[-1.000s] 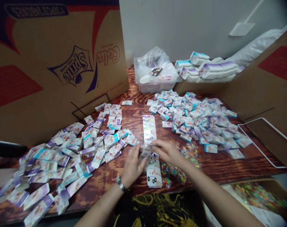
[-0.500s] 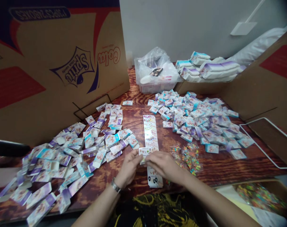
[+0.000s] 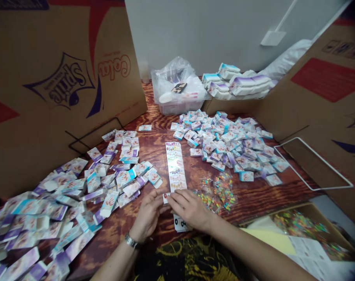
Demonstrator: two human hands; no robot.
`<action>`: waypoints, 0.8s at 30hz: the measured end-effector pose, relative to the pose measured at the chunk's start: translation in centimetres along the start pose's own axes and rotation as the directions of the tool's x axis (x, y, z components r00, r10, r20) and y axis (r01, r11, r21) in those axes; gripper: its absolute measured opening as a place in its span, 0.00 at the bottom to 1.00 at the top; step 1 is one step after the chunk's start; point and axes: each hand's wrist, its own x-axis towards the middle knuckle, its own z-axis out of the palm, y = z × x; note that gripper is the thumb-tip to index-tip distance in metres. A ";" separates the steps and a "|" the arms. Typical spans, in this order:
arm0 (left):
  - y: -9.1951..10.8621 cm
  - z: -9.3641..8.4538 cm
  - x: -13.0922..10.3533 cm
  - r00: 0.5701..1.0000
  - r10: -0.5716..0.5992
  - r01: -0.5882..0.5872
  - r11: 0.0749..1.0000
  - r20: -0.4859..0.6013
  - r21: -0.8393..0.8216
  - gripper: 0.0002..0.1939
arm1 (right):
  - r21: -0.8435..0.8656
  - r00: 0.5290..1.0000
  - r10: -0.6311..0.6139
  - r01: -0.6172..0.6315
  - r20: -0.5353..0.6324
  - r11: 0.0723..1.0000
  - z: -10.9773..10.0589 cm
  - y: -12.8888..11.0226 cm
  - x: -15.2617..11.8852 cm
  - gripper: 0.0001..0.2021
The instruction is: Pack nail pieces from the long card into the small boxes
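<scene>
Both hands meet over a column of overlapping printed paper slips on the table. My left hand, with a metal-band watch at the wrist, pinches the left side of a small printed slip. My right hand closes its fingers on the slip's right side and covers much of it. Whether the slip is folded, I cannot tell. Just right of my right hand lie clear bags of colourful small pieces. Left of my left hand spread many small white, blue and purple boxes, several with flaps up.
A heap of similar small boxes covers the right side. Large cartons stand left and right. At the back are a plastic-lined tub and white packs. A carton of colourful bags sits lower right.
The view has turned right, so everything sits further left. The slip in my hands now shows less of its face, and my right fingers cover more of it.
</scene>
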 end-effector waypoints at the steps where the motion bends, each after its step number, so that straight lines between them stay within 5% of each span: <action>1: 0.0 0.1 -0.1 1.000 -0.020 0.020 1.000 0.019 -0.001 0.14 | 0.012 1.000 0.006 -0.007 0.015 1.000 -0.1 0.2 -0.2 0.10; 5: 0.3 0.3 -0.4 0.996 -0.005 -0.008 0.990 0.092 0.138 0.16 | 0.232 0.970 0.190 -0.222 0.152 0.947 -2.5 3.5 -1.0 0.08; 8: 0.4 0.0 -0.2 0.994 0.065 -0.085 0.966 0.092 0.242 0.17 | 0.339 0.862 0.414 -0.499 0.293 0.798 -4.4 7.0 -1.7 0.08; 12: -0.1 -0.3 0.1 0.994 0.078 -0.098 0.956 0.082 0.277 0.18 | 0.444 0.778 0.392 -0.610 0.491 0.656 -3.5 9.2 -2.5 0.08; 18: -0.5 -0.9 0.0 0.994 0.085 -0.104 0.943 0.072 0.315 0.18 | 0.450 0.670 0.640 -0.736 0.376 0.506 -0.6 9.9 -2.8 0.12; 24: -0.3 -2.2 0.6 0.978 0.194 -0.204 0.860 0.070 0.467 0.17 | 0.450 0.631 0.732 -0.748 0.256 0.487 0.5 11.5 -2.9 0.15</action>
